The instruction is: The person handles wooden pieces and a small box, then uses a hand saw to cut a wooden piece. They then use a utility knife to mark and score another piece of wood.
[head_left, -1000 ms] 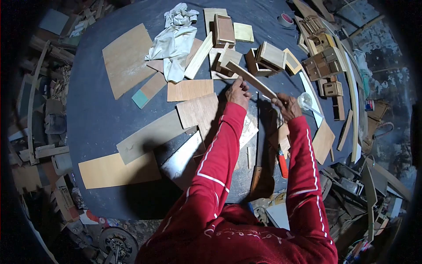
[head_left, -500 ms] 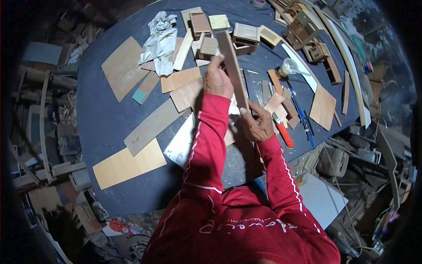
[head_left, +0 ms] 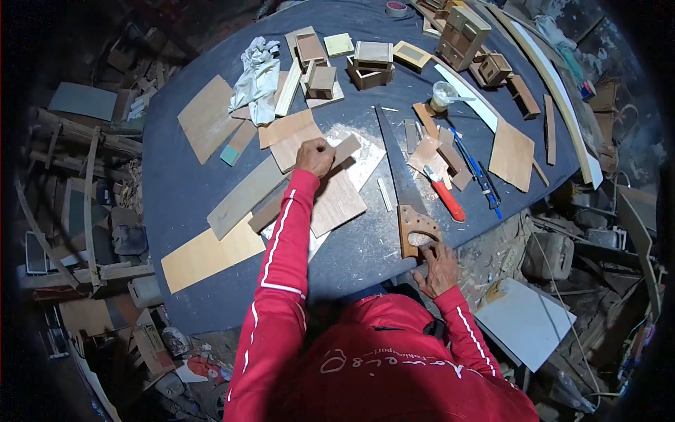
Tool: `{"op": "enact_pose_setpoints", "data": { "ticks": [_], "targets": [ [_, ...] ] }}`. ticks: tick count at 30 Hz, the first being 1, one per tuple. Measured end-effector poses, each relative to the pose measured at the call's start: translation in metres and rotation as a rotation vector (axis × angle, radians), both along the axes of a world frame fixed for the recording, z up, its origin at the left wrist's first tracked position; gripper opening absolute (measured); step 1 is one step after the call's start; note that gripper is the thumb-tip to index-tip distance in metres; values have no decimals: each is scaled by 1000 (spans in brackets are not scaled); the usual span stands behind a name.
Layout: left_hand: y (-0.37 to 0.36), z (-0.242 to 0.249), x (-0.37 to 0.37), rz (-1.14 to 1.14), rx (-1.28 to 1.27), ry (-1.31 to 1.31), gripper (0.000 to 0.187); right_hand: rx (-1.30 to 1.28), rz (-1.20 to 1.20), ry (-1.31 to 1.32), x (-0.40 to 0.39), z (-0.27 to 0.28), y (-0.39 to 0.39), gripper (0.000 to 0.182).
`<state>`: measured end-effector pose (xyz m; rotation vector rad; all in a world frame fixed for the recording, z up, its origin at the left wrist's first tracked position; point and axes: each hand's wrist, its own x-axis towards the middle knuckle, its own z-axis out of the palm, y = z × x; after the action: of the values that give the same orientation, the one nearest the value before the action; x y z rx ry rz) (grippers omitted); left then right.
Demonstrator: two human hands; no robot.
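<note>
My left hand [head_left: 315, 157] is closed on a narrow brown wooden strip [head_left: 346, 148], which lies slanted over other boards. Beneath it are a thin plywood piece [head_left: 339, 204] and a white sheet [head_left: 367, 158] sprinkled with sawdust. At the table's front edge, my right hand [head_left: 437, 269] has its thumb and fingers apart, fingertips at the wooden handle of a handsaw [head_left: 406, 183]. The saw's blade points away across the cloth. A small pale stick [head_left: 384, 195] lies left of the blade, and a red-handled knife [head_left: 448, 200] lies right of it.
Small wooden boxes [head_left: 370, 65] and a crumpled white cloth [head_left: 256, 77] sit at the back of the dark-covered table [head_left: 351, 260]. A plastic cup [head_left: 443, 95], a blue pen-like tool [head_left: 478, 172] and plywood offcuts [head_left: 512, 156] lie rightward. Scrap wood crowds the floor.
The wooden strip, held upright in both hands before, is now down on the boards under my left hand. My right hand has let go of it and moved down to the saw handle.
</note>
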<state>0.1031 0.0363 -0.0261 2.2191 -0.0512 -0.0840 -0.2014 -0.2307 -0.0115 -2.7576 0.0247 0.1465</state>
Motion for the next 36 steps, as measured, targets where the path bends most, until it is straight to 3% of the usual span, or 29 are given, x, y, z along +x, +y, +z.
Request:
{"op": "enact_pose_setpoints", "data": {
  "ticks": [2,4,8,10,14,17,20,21,24,27,29,32,34,36],
  "targets": [
    [-3,-21,-1,-28,50,29,22,25,-14,59,0,-4,0,57],
    [-9,-17,-3,-69,134,54,22,-78,25,-57,0,-20,1,55],
    [-23,-14,-6,-90,406,88,25,-156,43,-103,8,-56,-5,43],
    [-27,-12,-9,-69,410,123,27,-175,68,-146,8,-58,-9,38],
    [-29,-17,-13,-29,387,144,27,-27,68,-260,9,-53,-12,35],
    [-27,-36,-12,1,367,48,26,117,-44,-506,16,-37,-7,28],
    [-23,-68,-4,132,393,45,23,256,-250,-387,21,-27,6,23],
    [-22,-64,-5,125,400,45,23,267,-234,-553,25,-23,8,25],
    [-19,-62,-7,81,389,169,24,453,-319,-588,22,-5,15,25],
    [-18,-67,-13,70,331,129,28,526,-331,-526,1,8,15,19],
    [-31,-48,-28,174,209,1,43,605,-360,-455,-14,17,17,18],
    [-43,-36,-36,313,264,-41,55,654,-357,-390,-30,30,19,18],
    [-44,-30,-38,331,253,-20,54,783,-376,-348,-36,32,23,18],
    [-45,-30,-37,382,256,6,49,746,-341,-375,-40,25,23,18]
  ]
}}
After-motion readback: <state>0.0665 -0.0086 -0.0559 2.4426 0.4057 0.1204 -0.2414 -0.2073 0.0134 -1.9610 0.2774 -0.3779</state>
